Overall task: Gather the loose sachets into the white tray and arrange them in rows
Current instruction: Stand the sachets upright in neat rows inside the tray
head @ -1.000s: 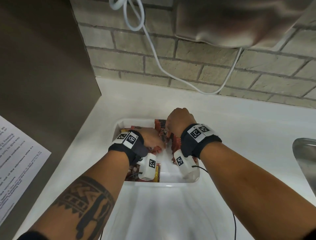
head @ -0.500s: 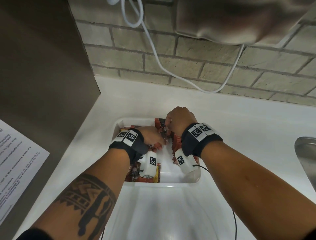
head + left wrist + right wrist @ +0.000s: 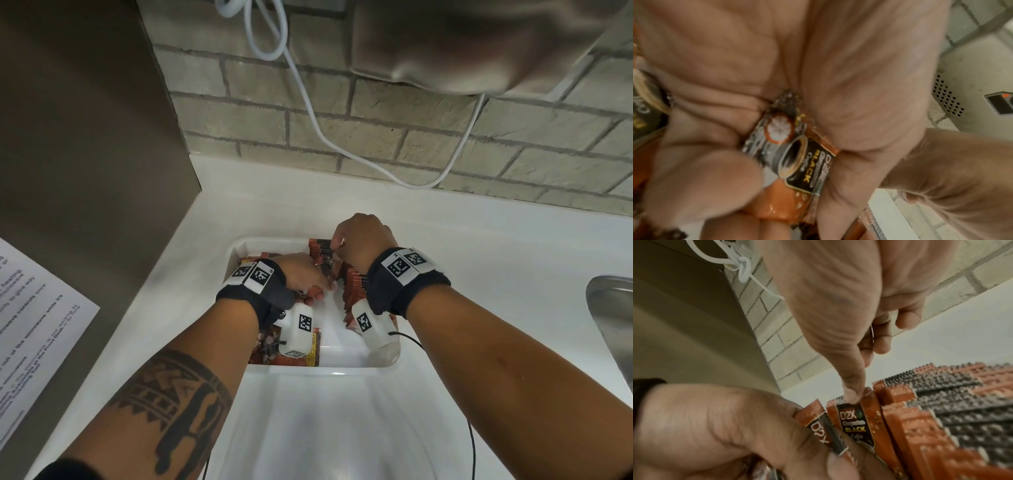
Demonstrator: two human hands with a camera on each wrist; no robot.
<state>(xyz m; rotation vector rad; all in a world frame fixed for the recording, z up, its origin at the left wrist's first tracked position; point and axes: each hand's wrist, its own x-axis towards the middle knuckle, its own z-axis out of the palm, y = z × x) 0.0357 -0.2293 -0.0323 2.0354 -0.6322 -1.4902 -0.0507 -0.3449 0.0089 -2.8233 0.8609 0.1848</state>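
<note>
Inside the white tray (image 3: 239,250), the left hand (image 3: 301,274) now grips one sachet (image 3: 797,155) (ready for the row), while the right hand (image 3: 363,240) pinches a standing sachet (image 3: 856,421) as before.

Sachet (image 3: 797,155) — in left hand (image 3: 777,65)

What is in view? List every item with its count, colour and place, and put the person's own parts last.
white tray: one, white, on the counter below both hands.
sachets: many, orange and black, standing in a row along the tray's right side; others lie flat at its left.
counter: one, white.
brick wall: grey-beige, behind the counter.
cable: one, white, hanging along the wall.
printed sheet: one, white, far left.
sink: metal, right edge.
left hand: grips a sachet.
right hand: fingertip on a standing sachet's top edge.
</note>
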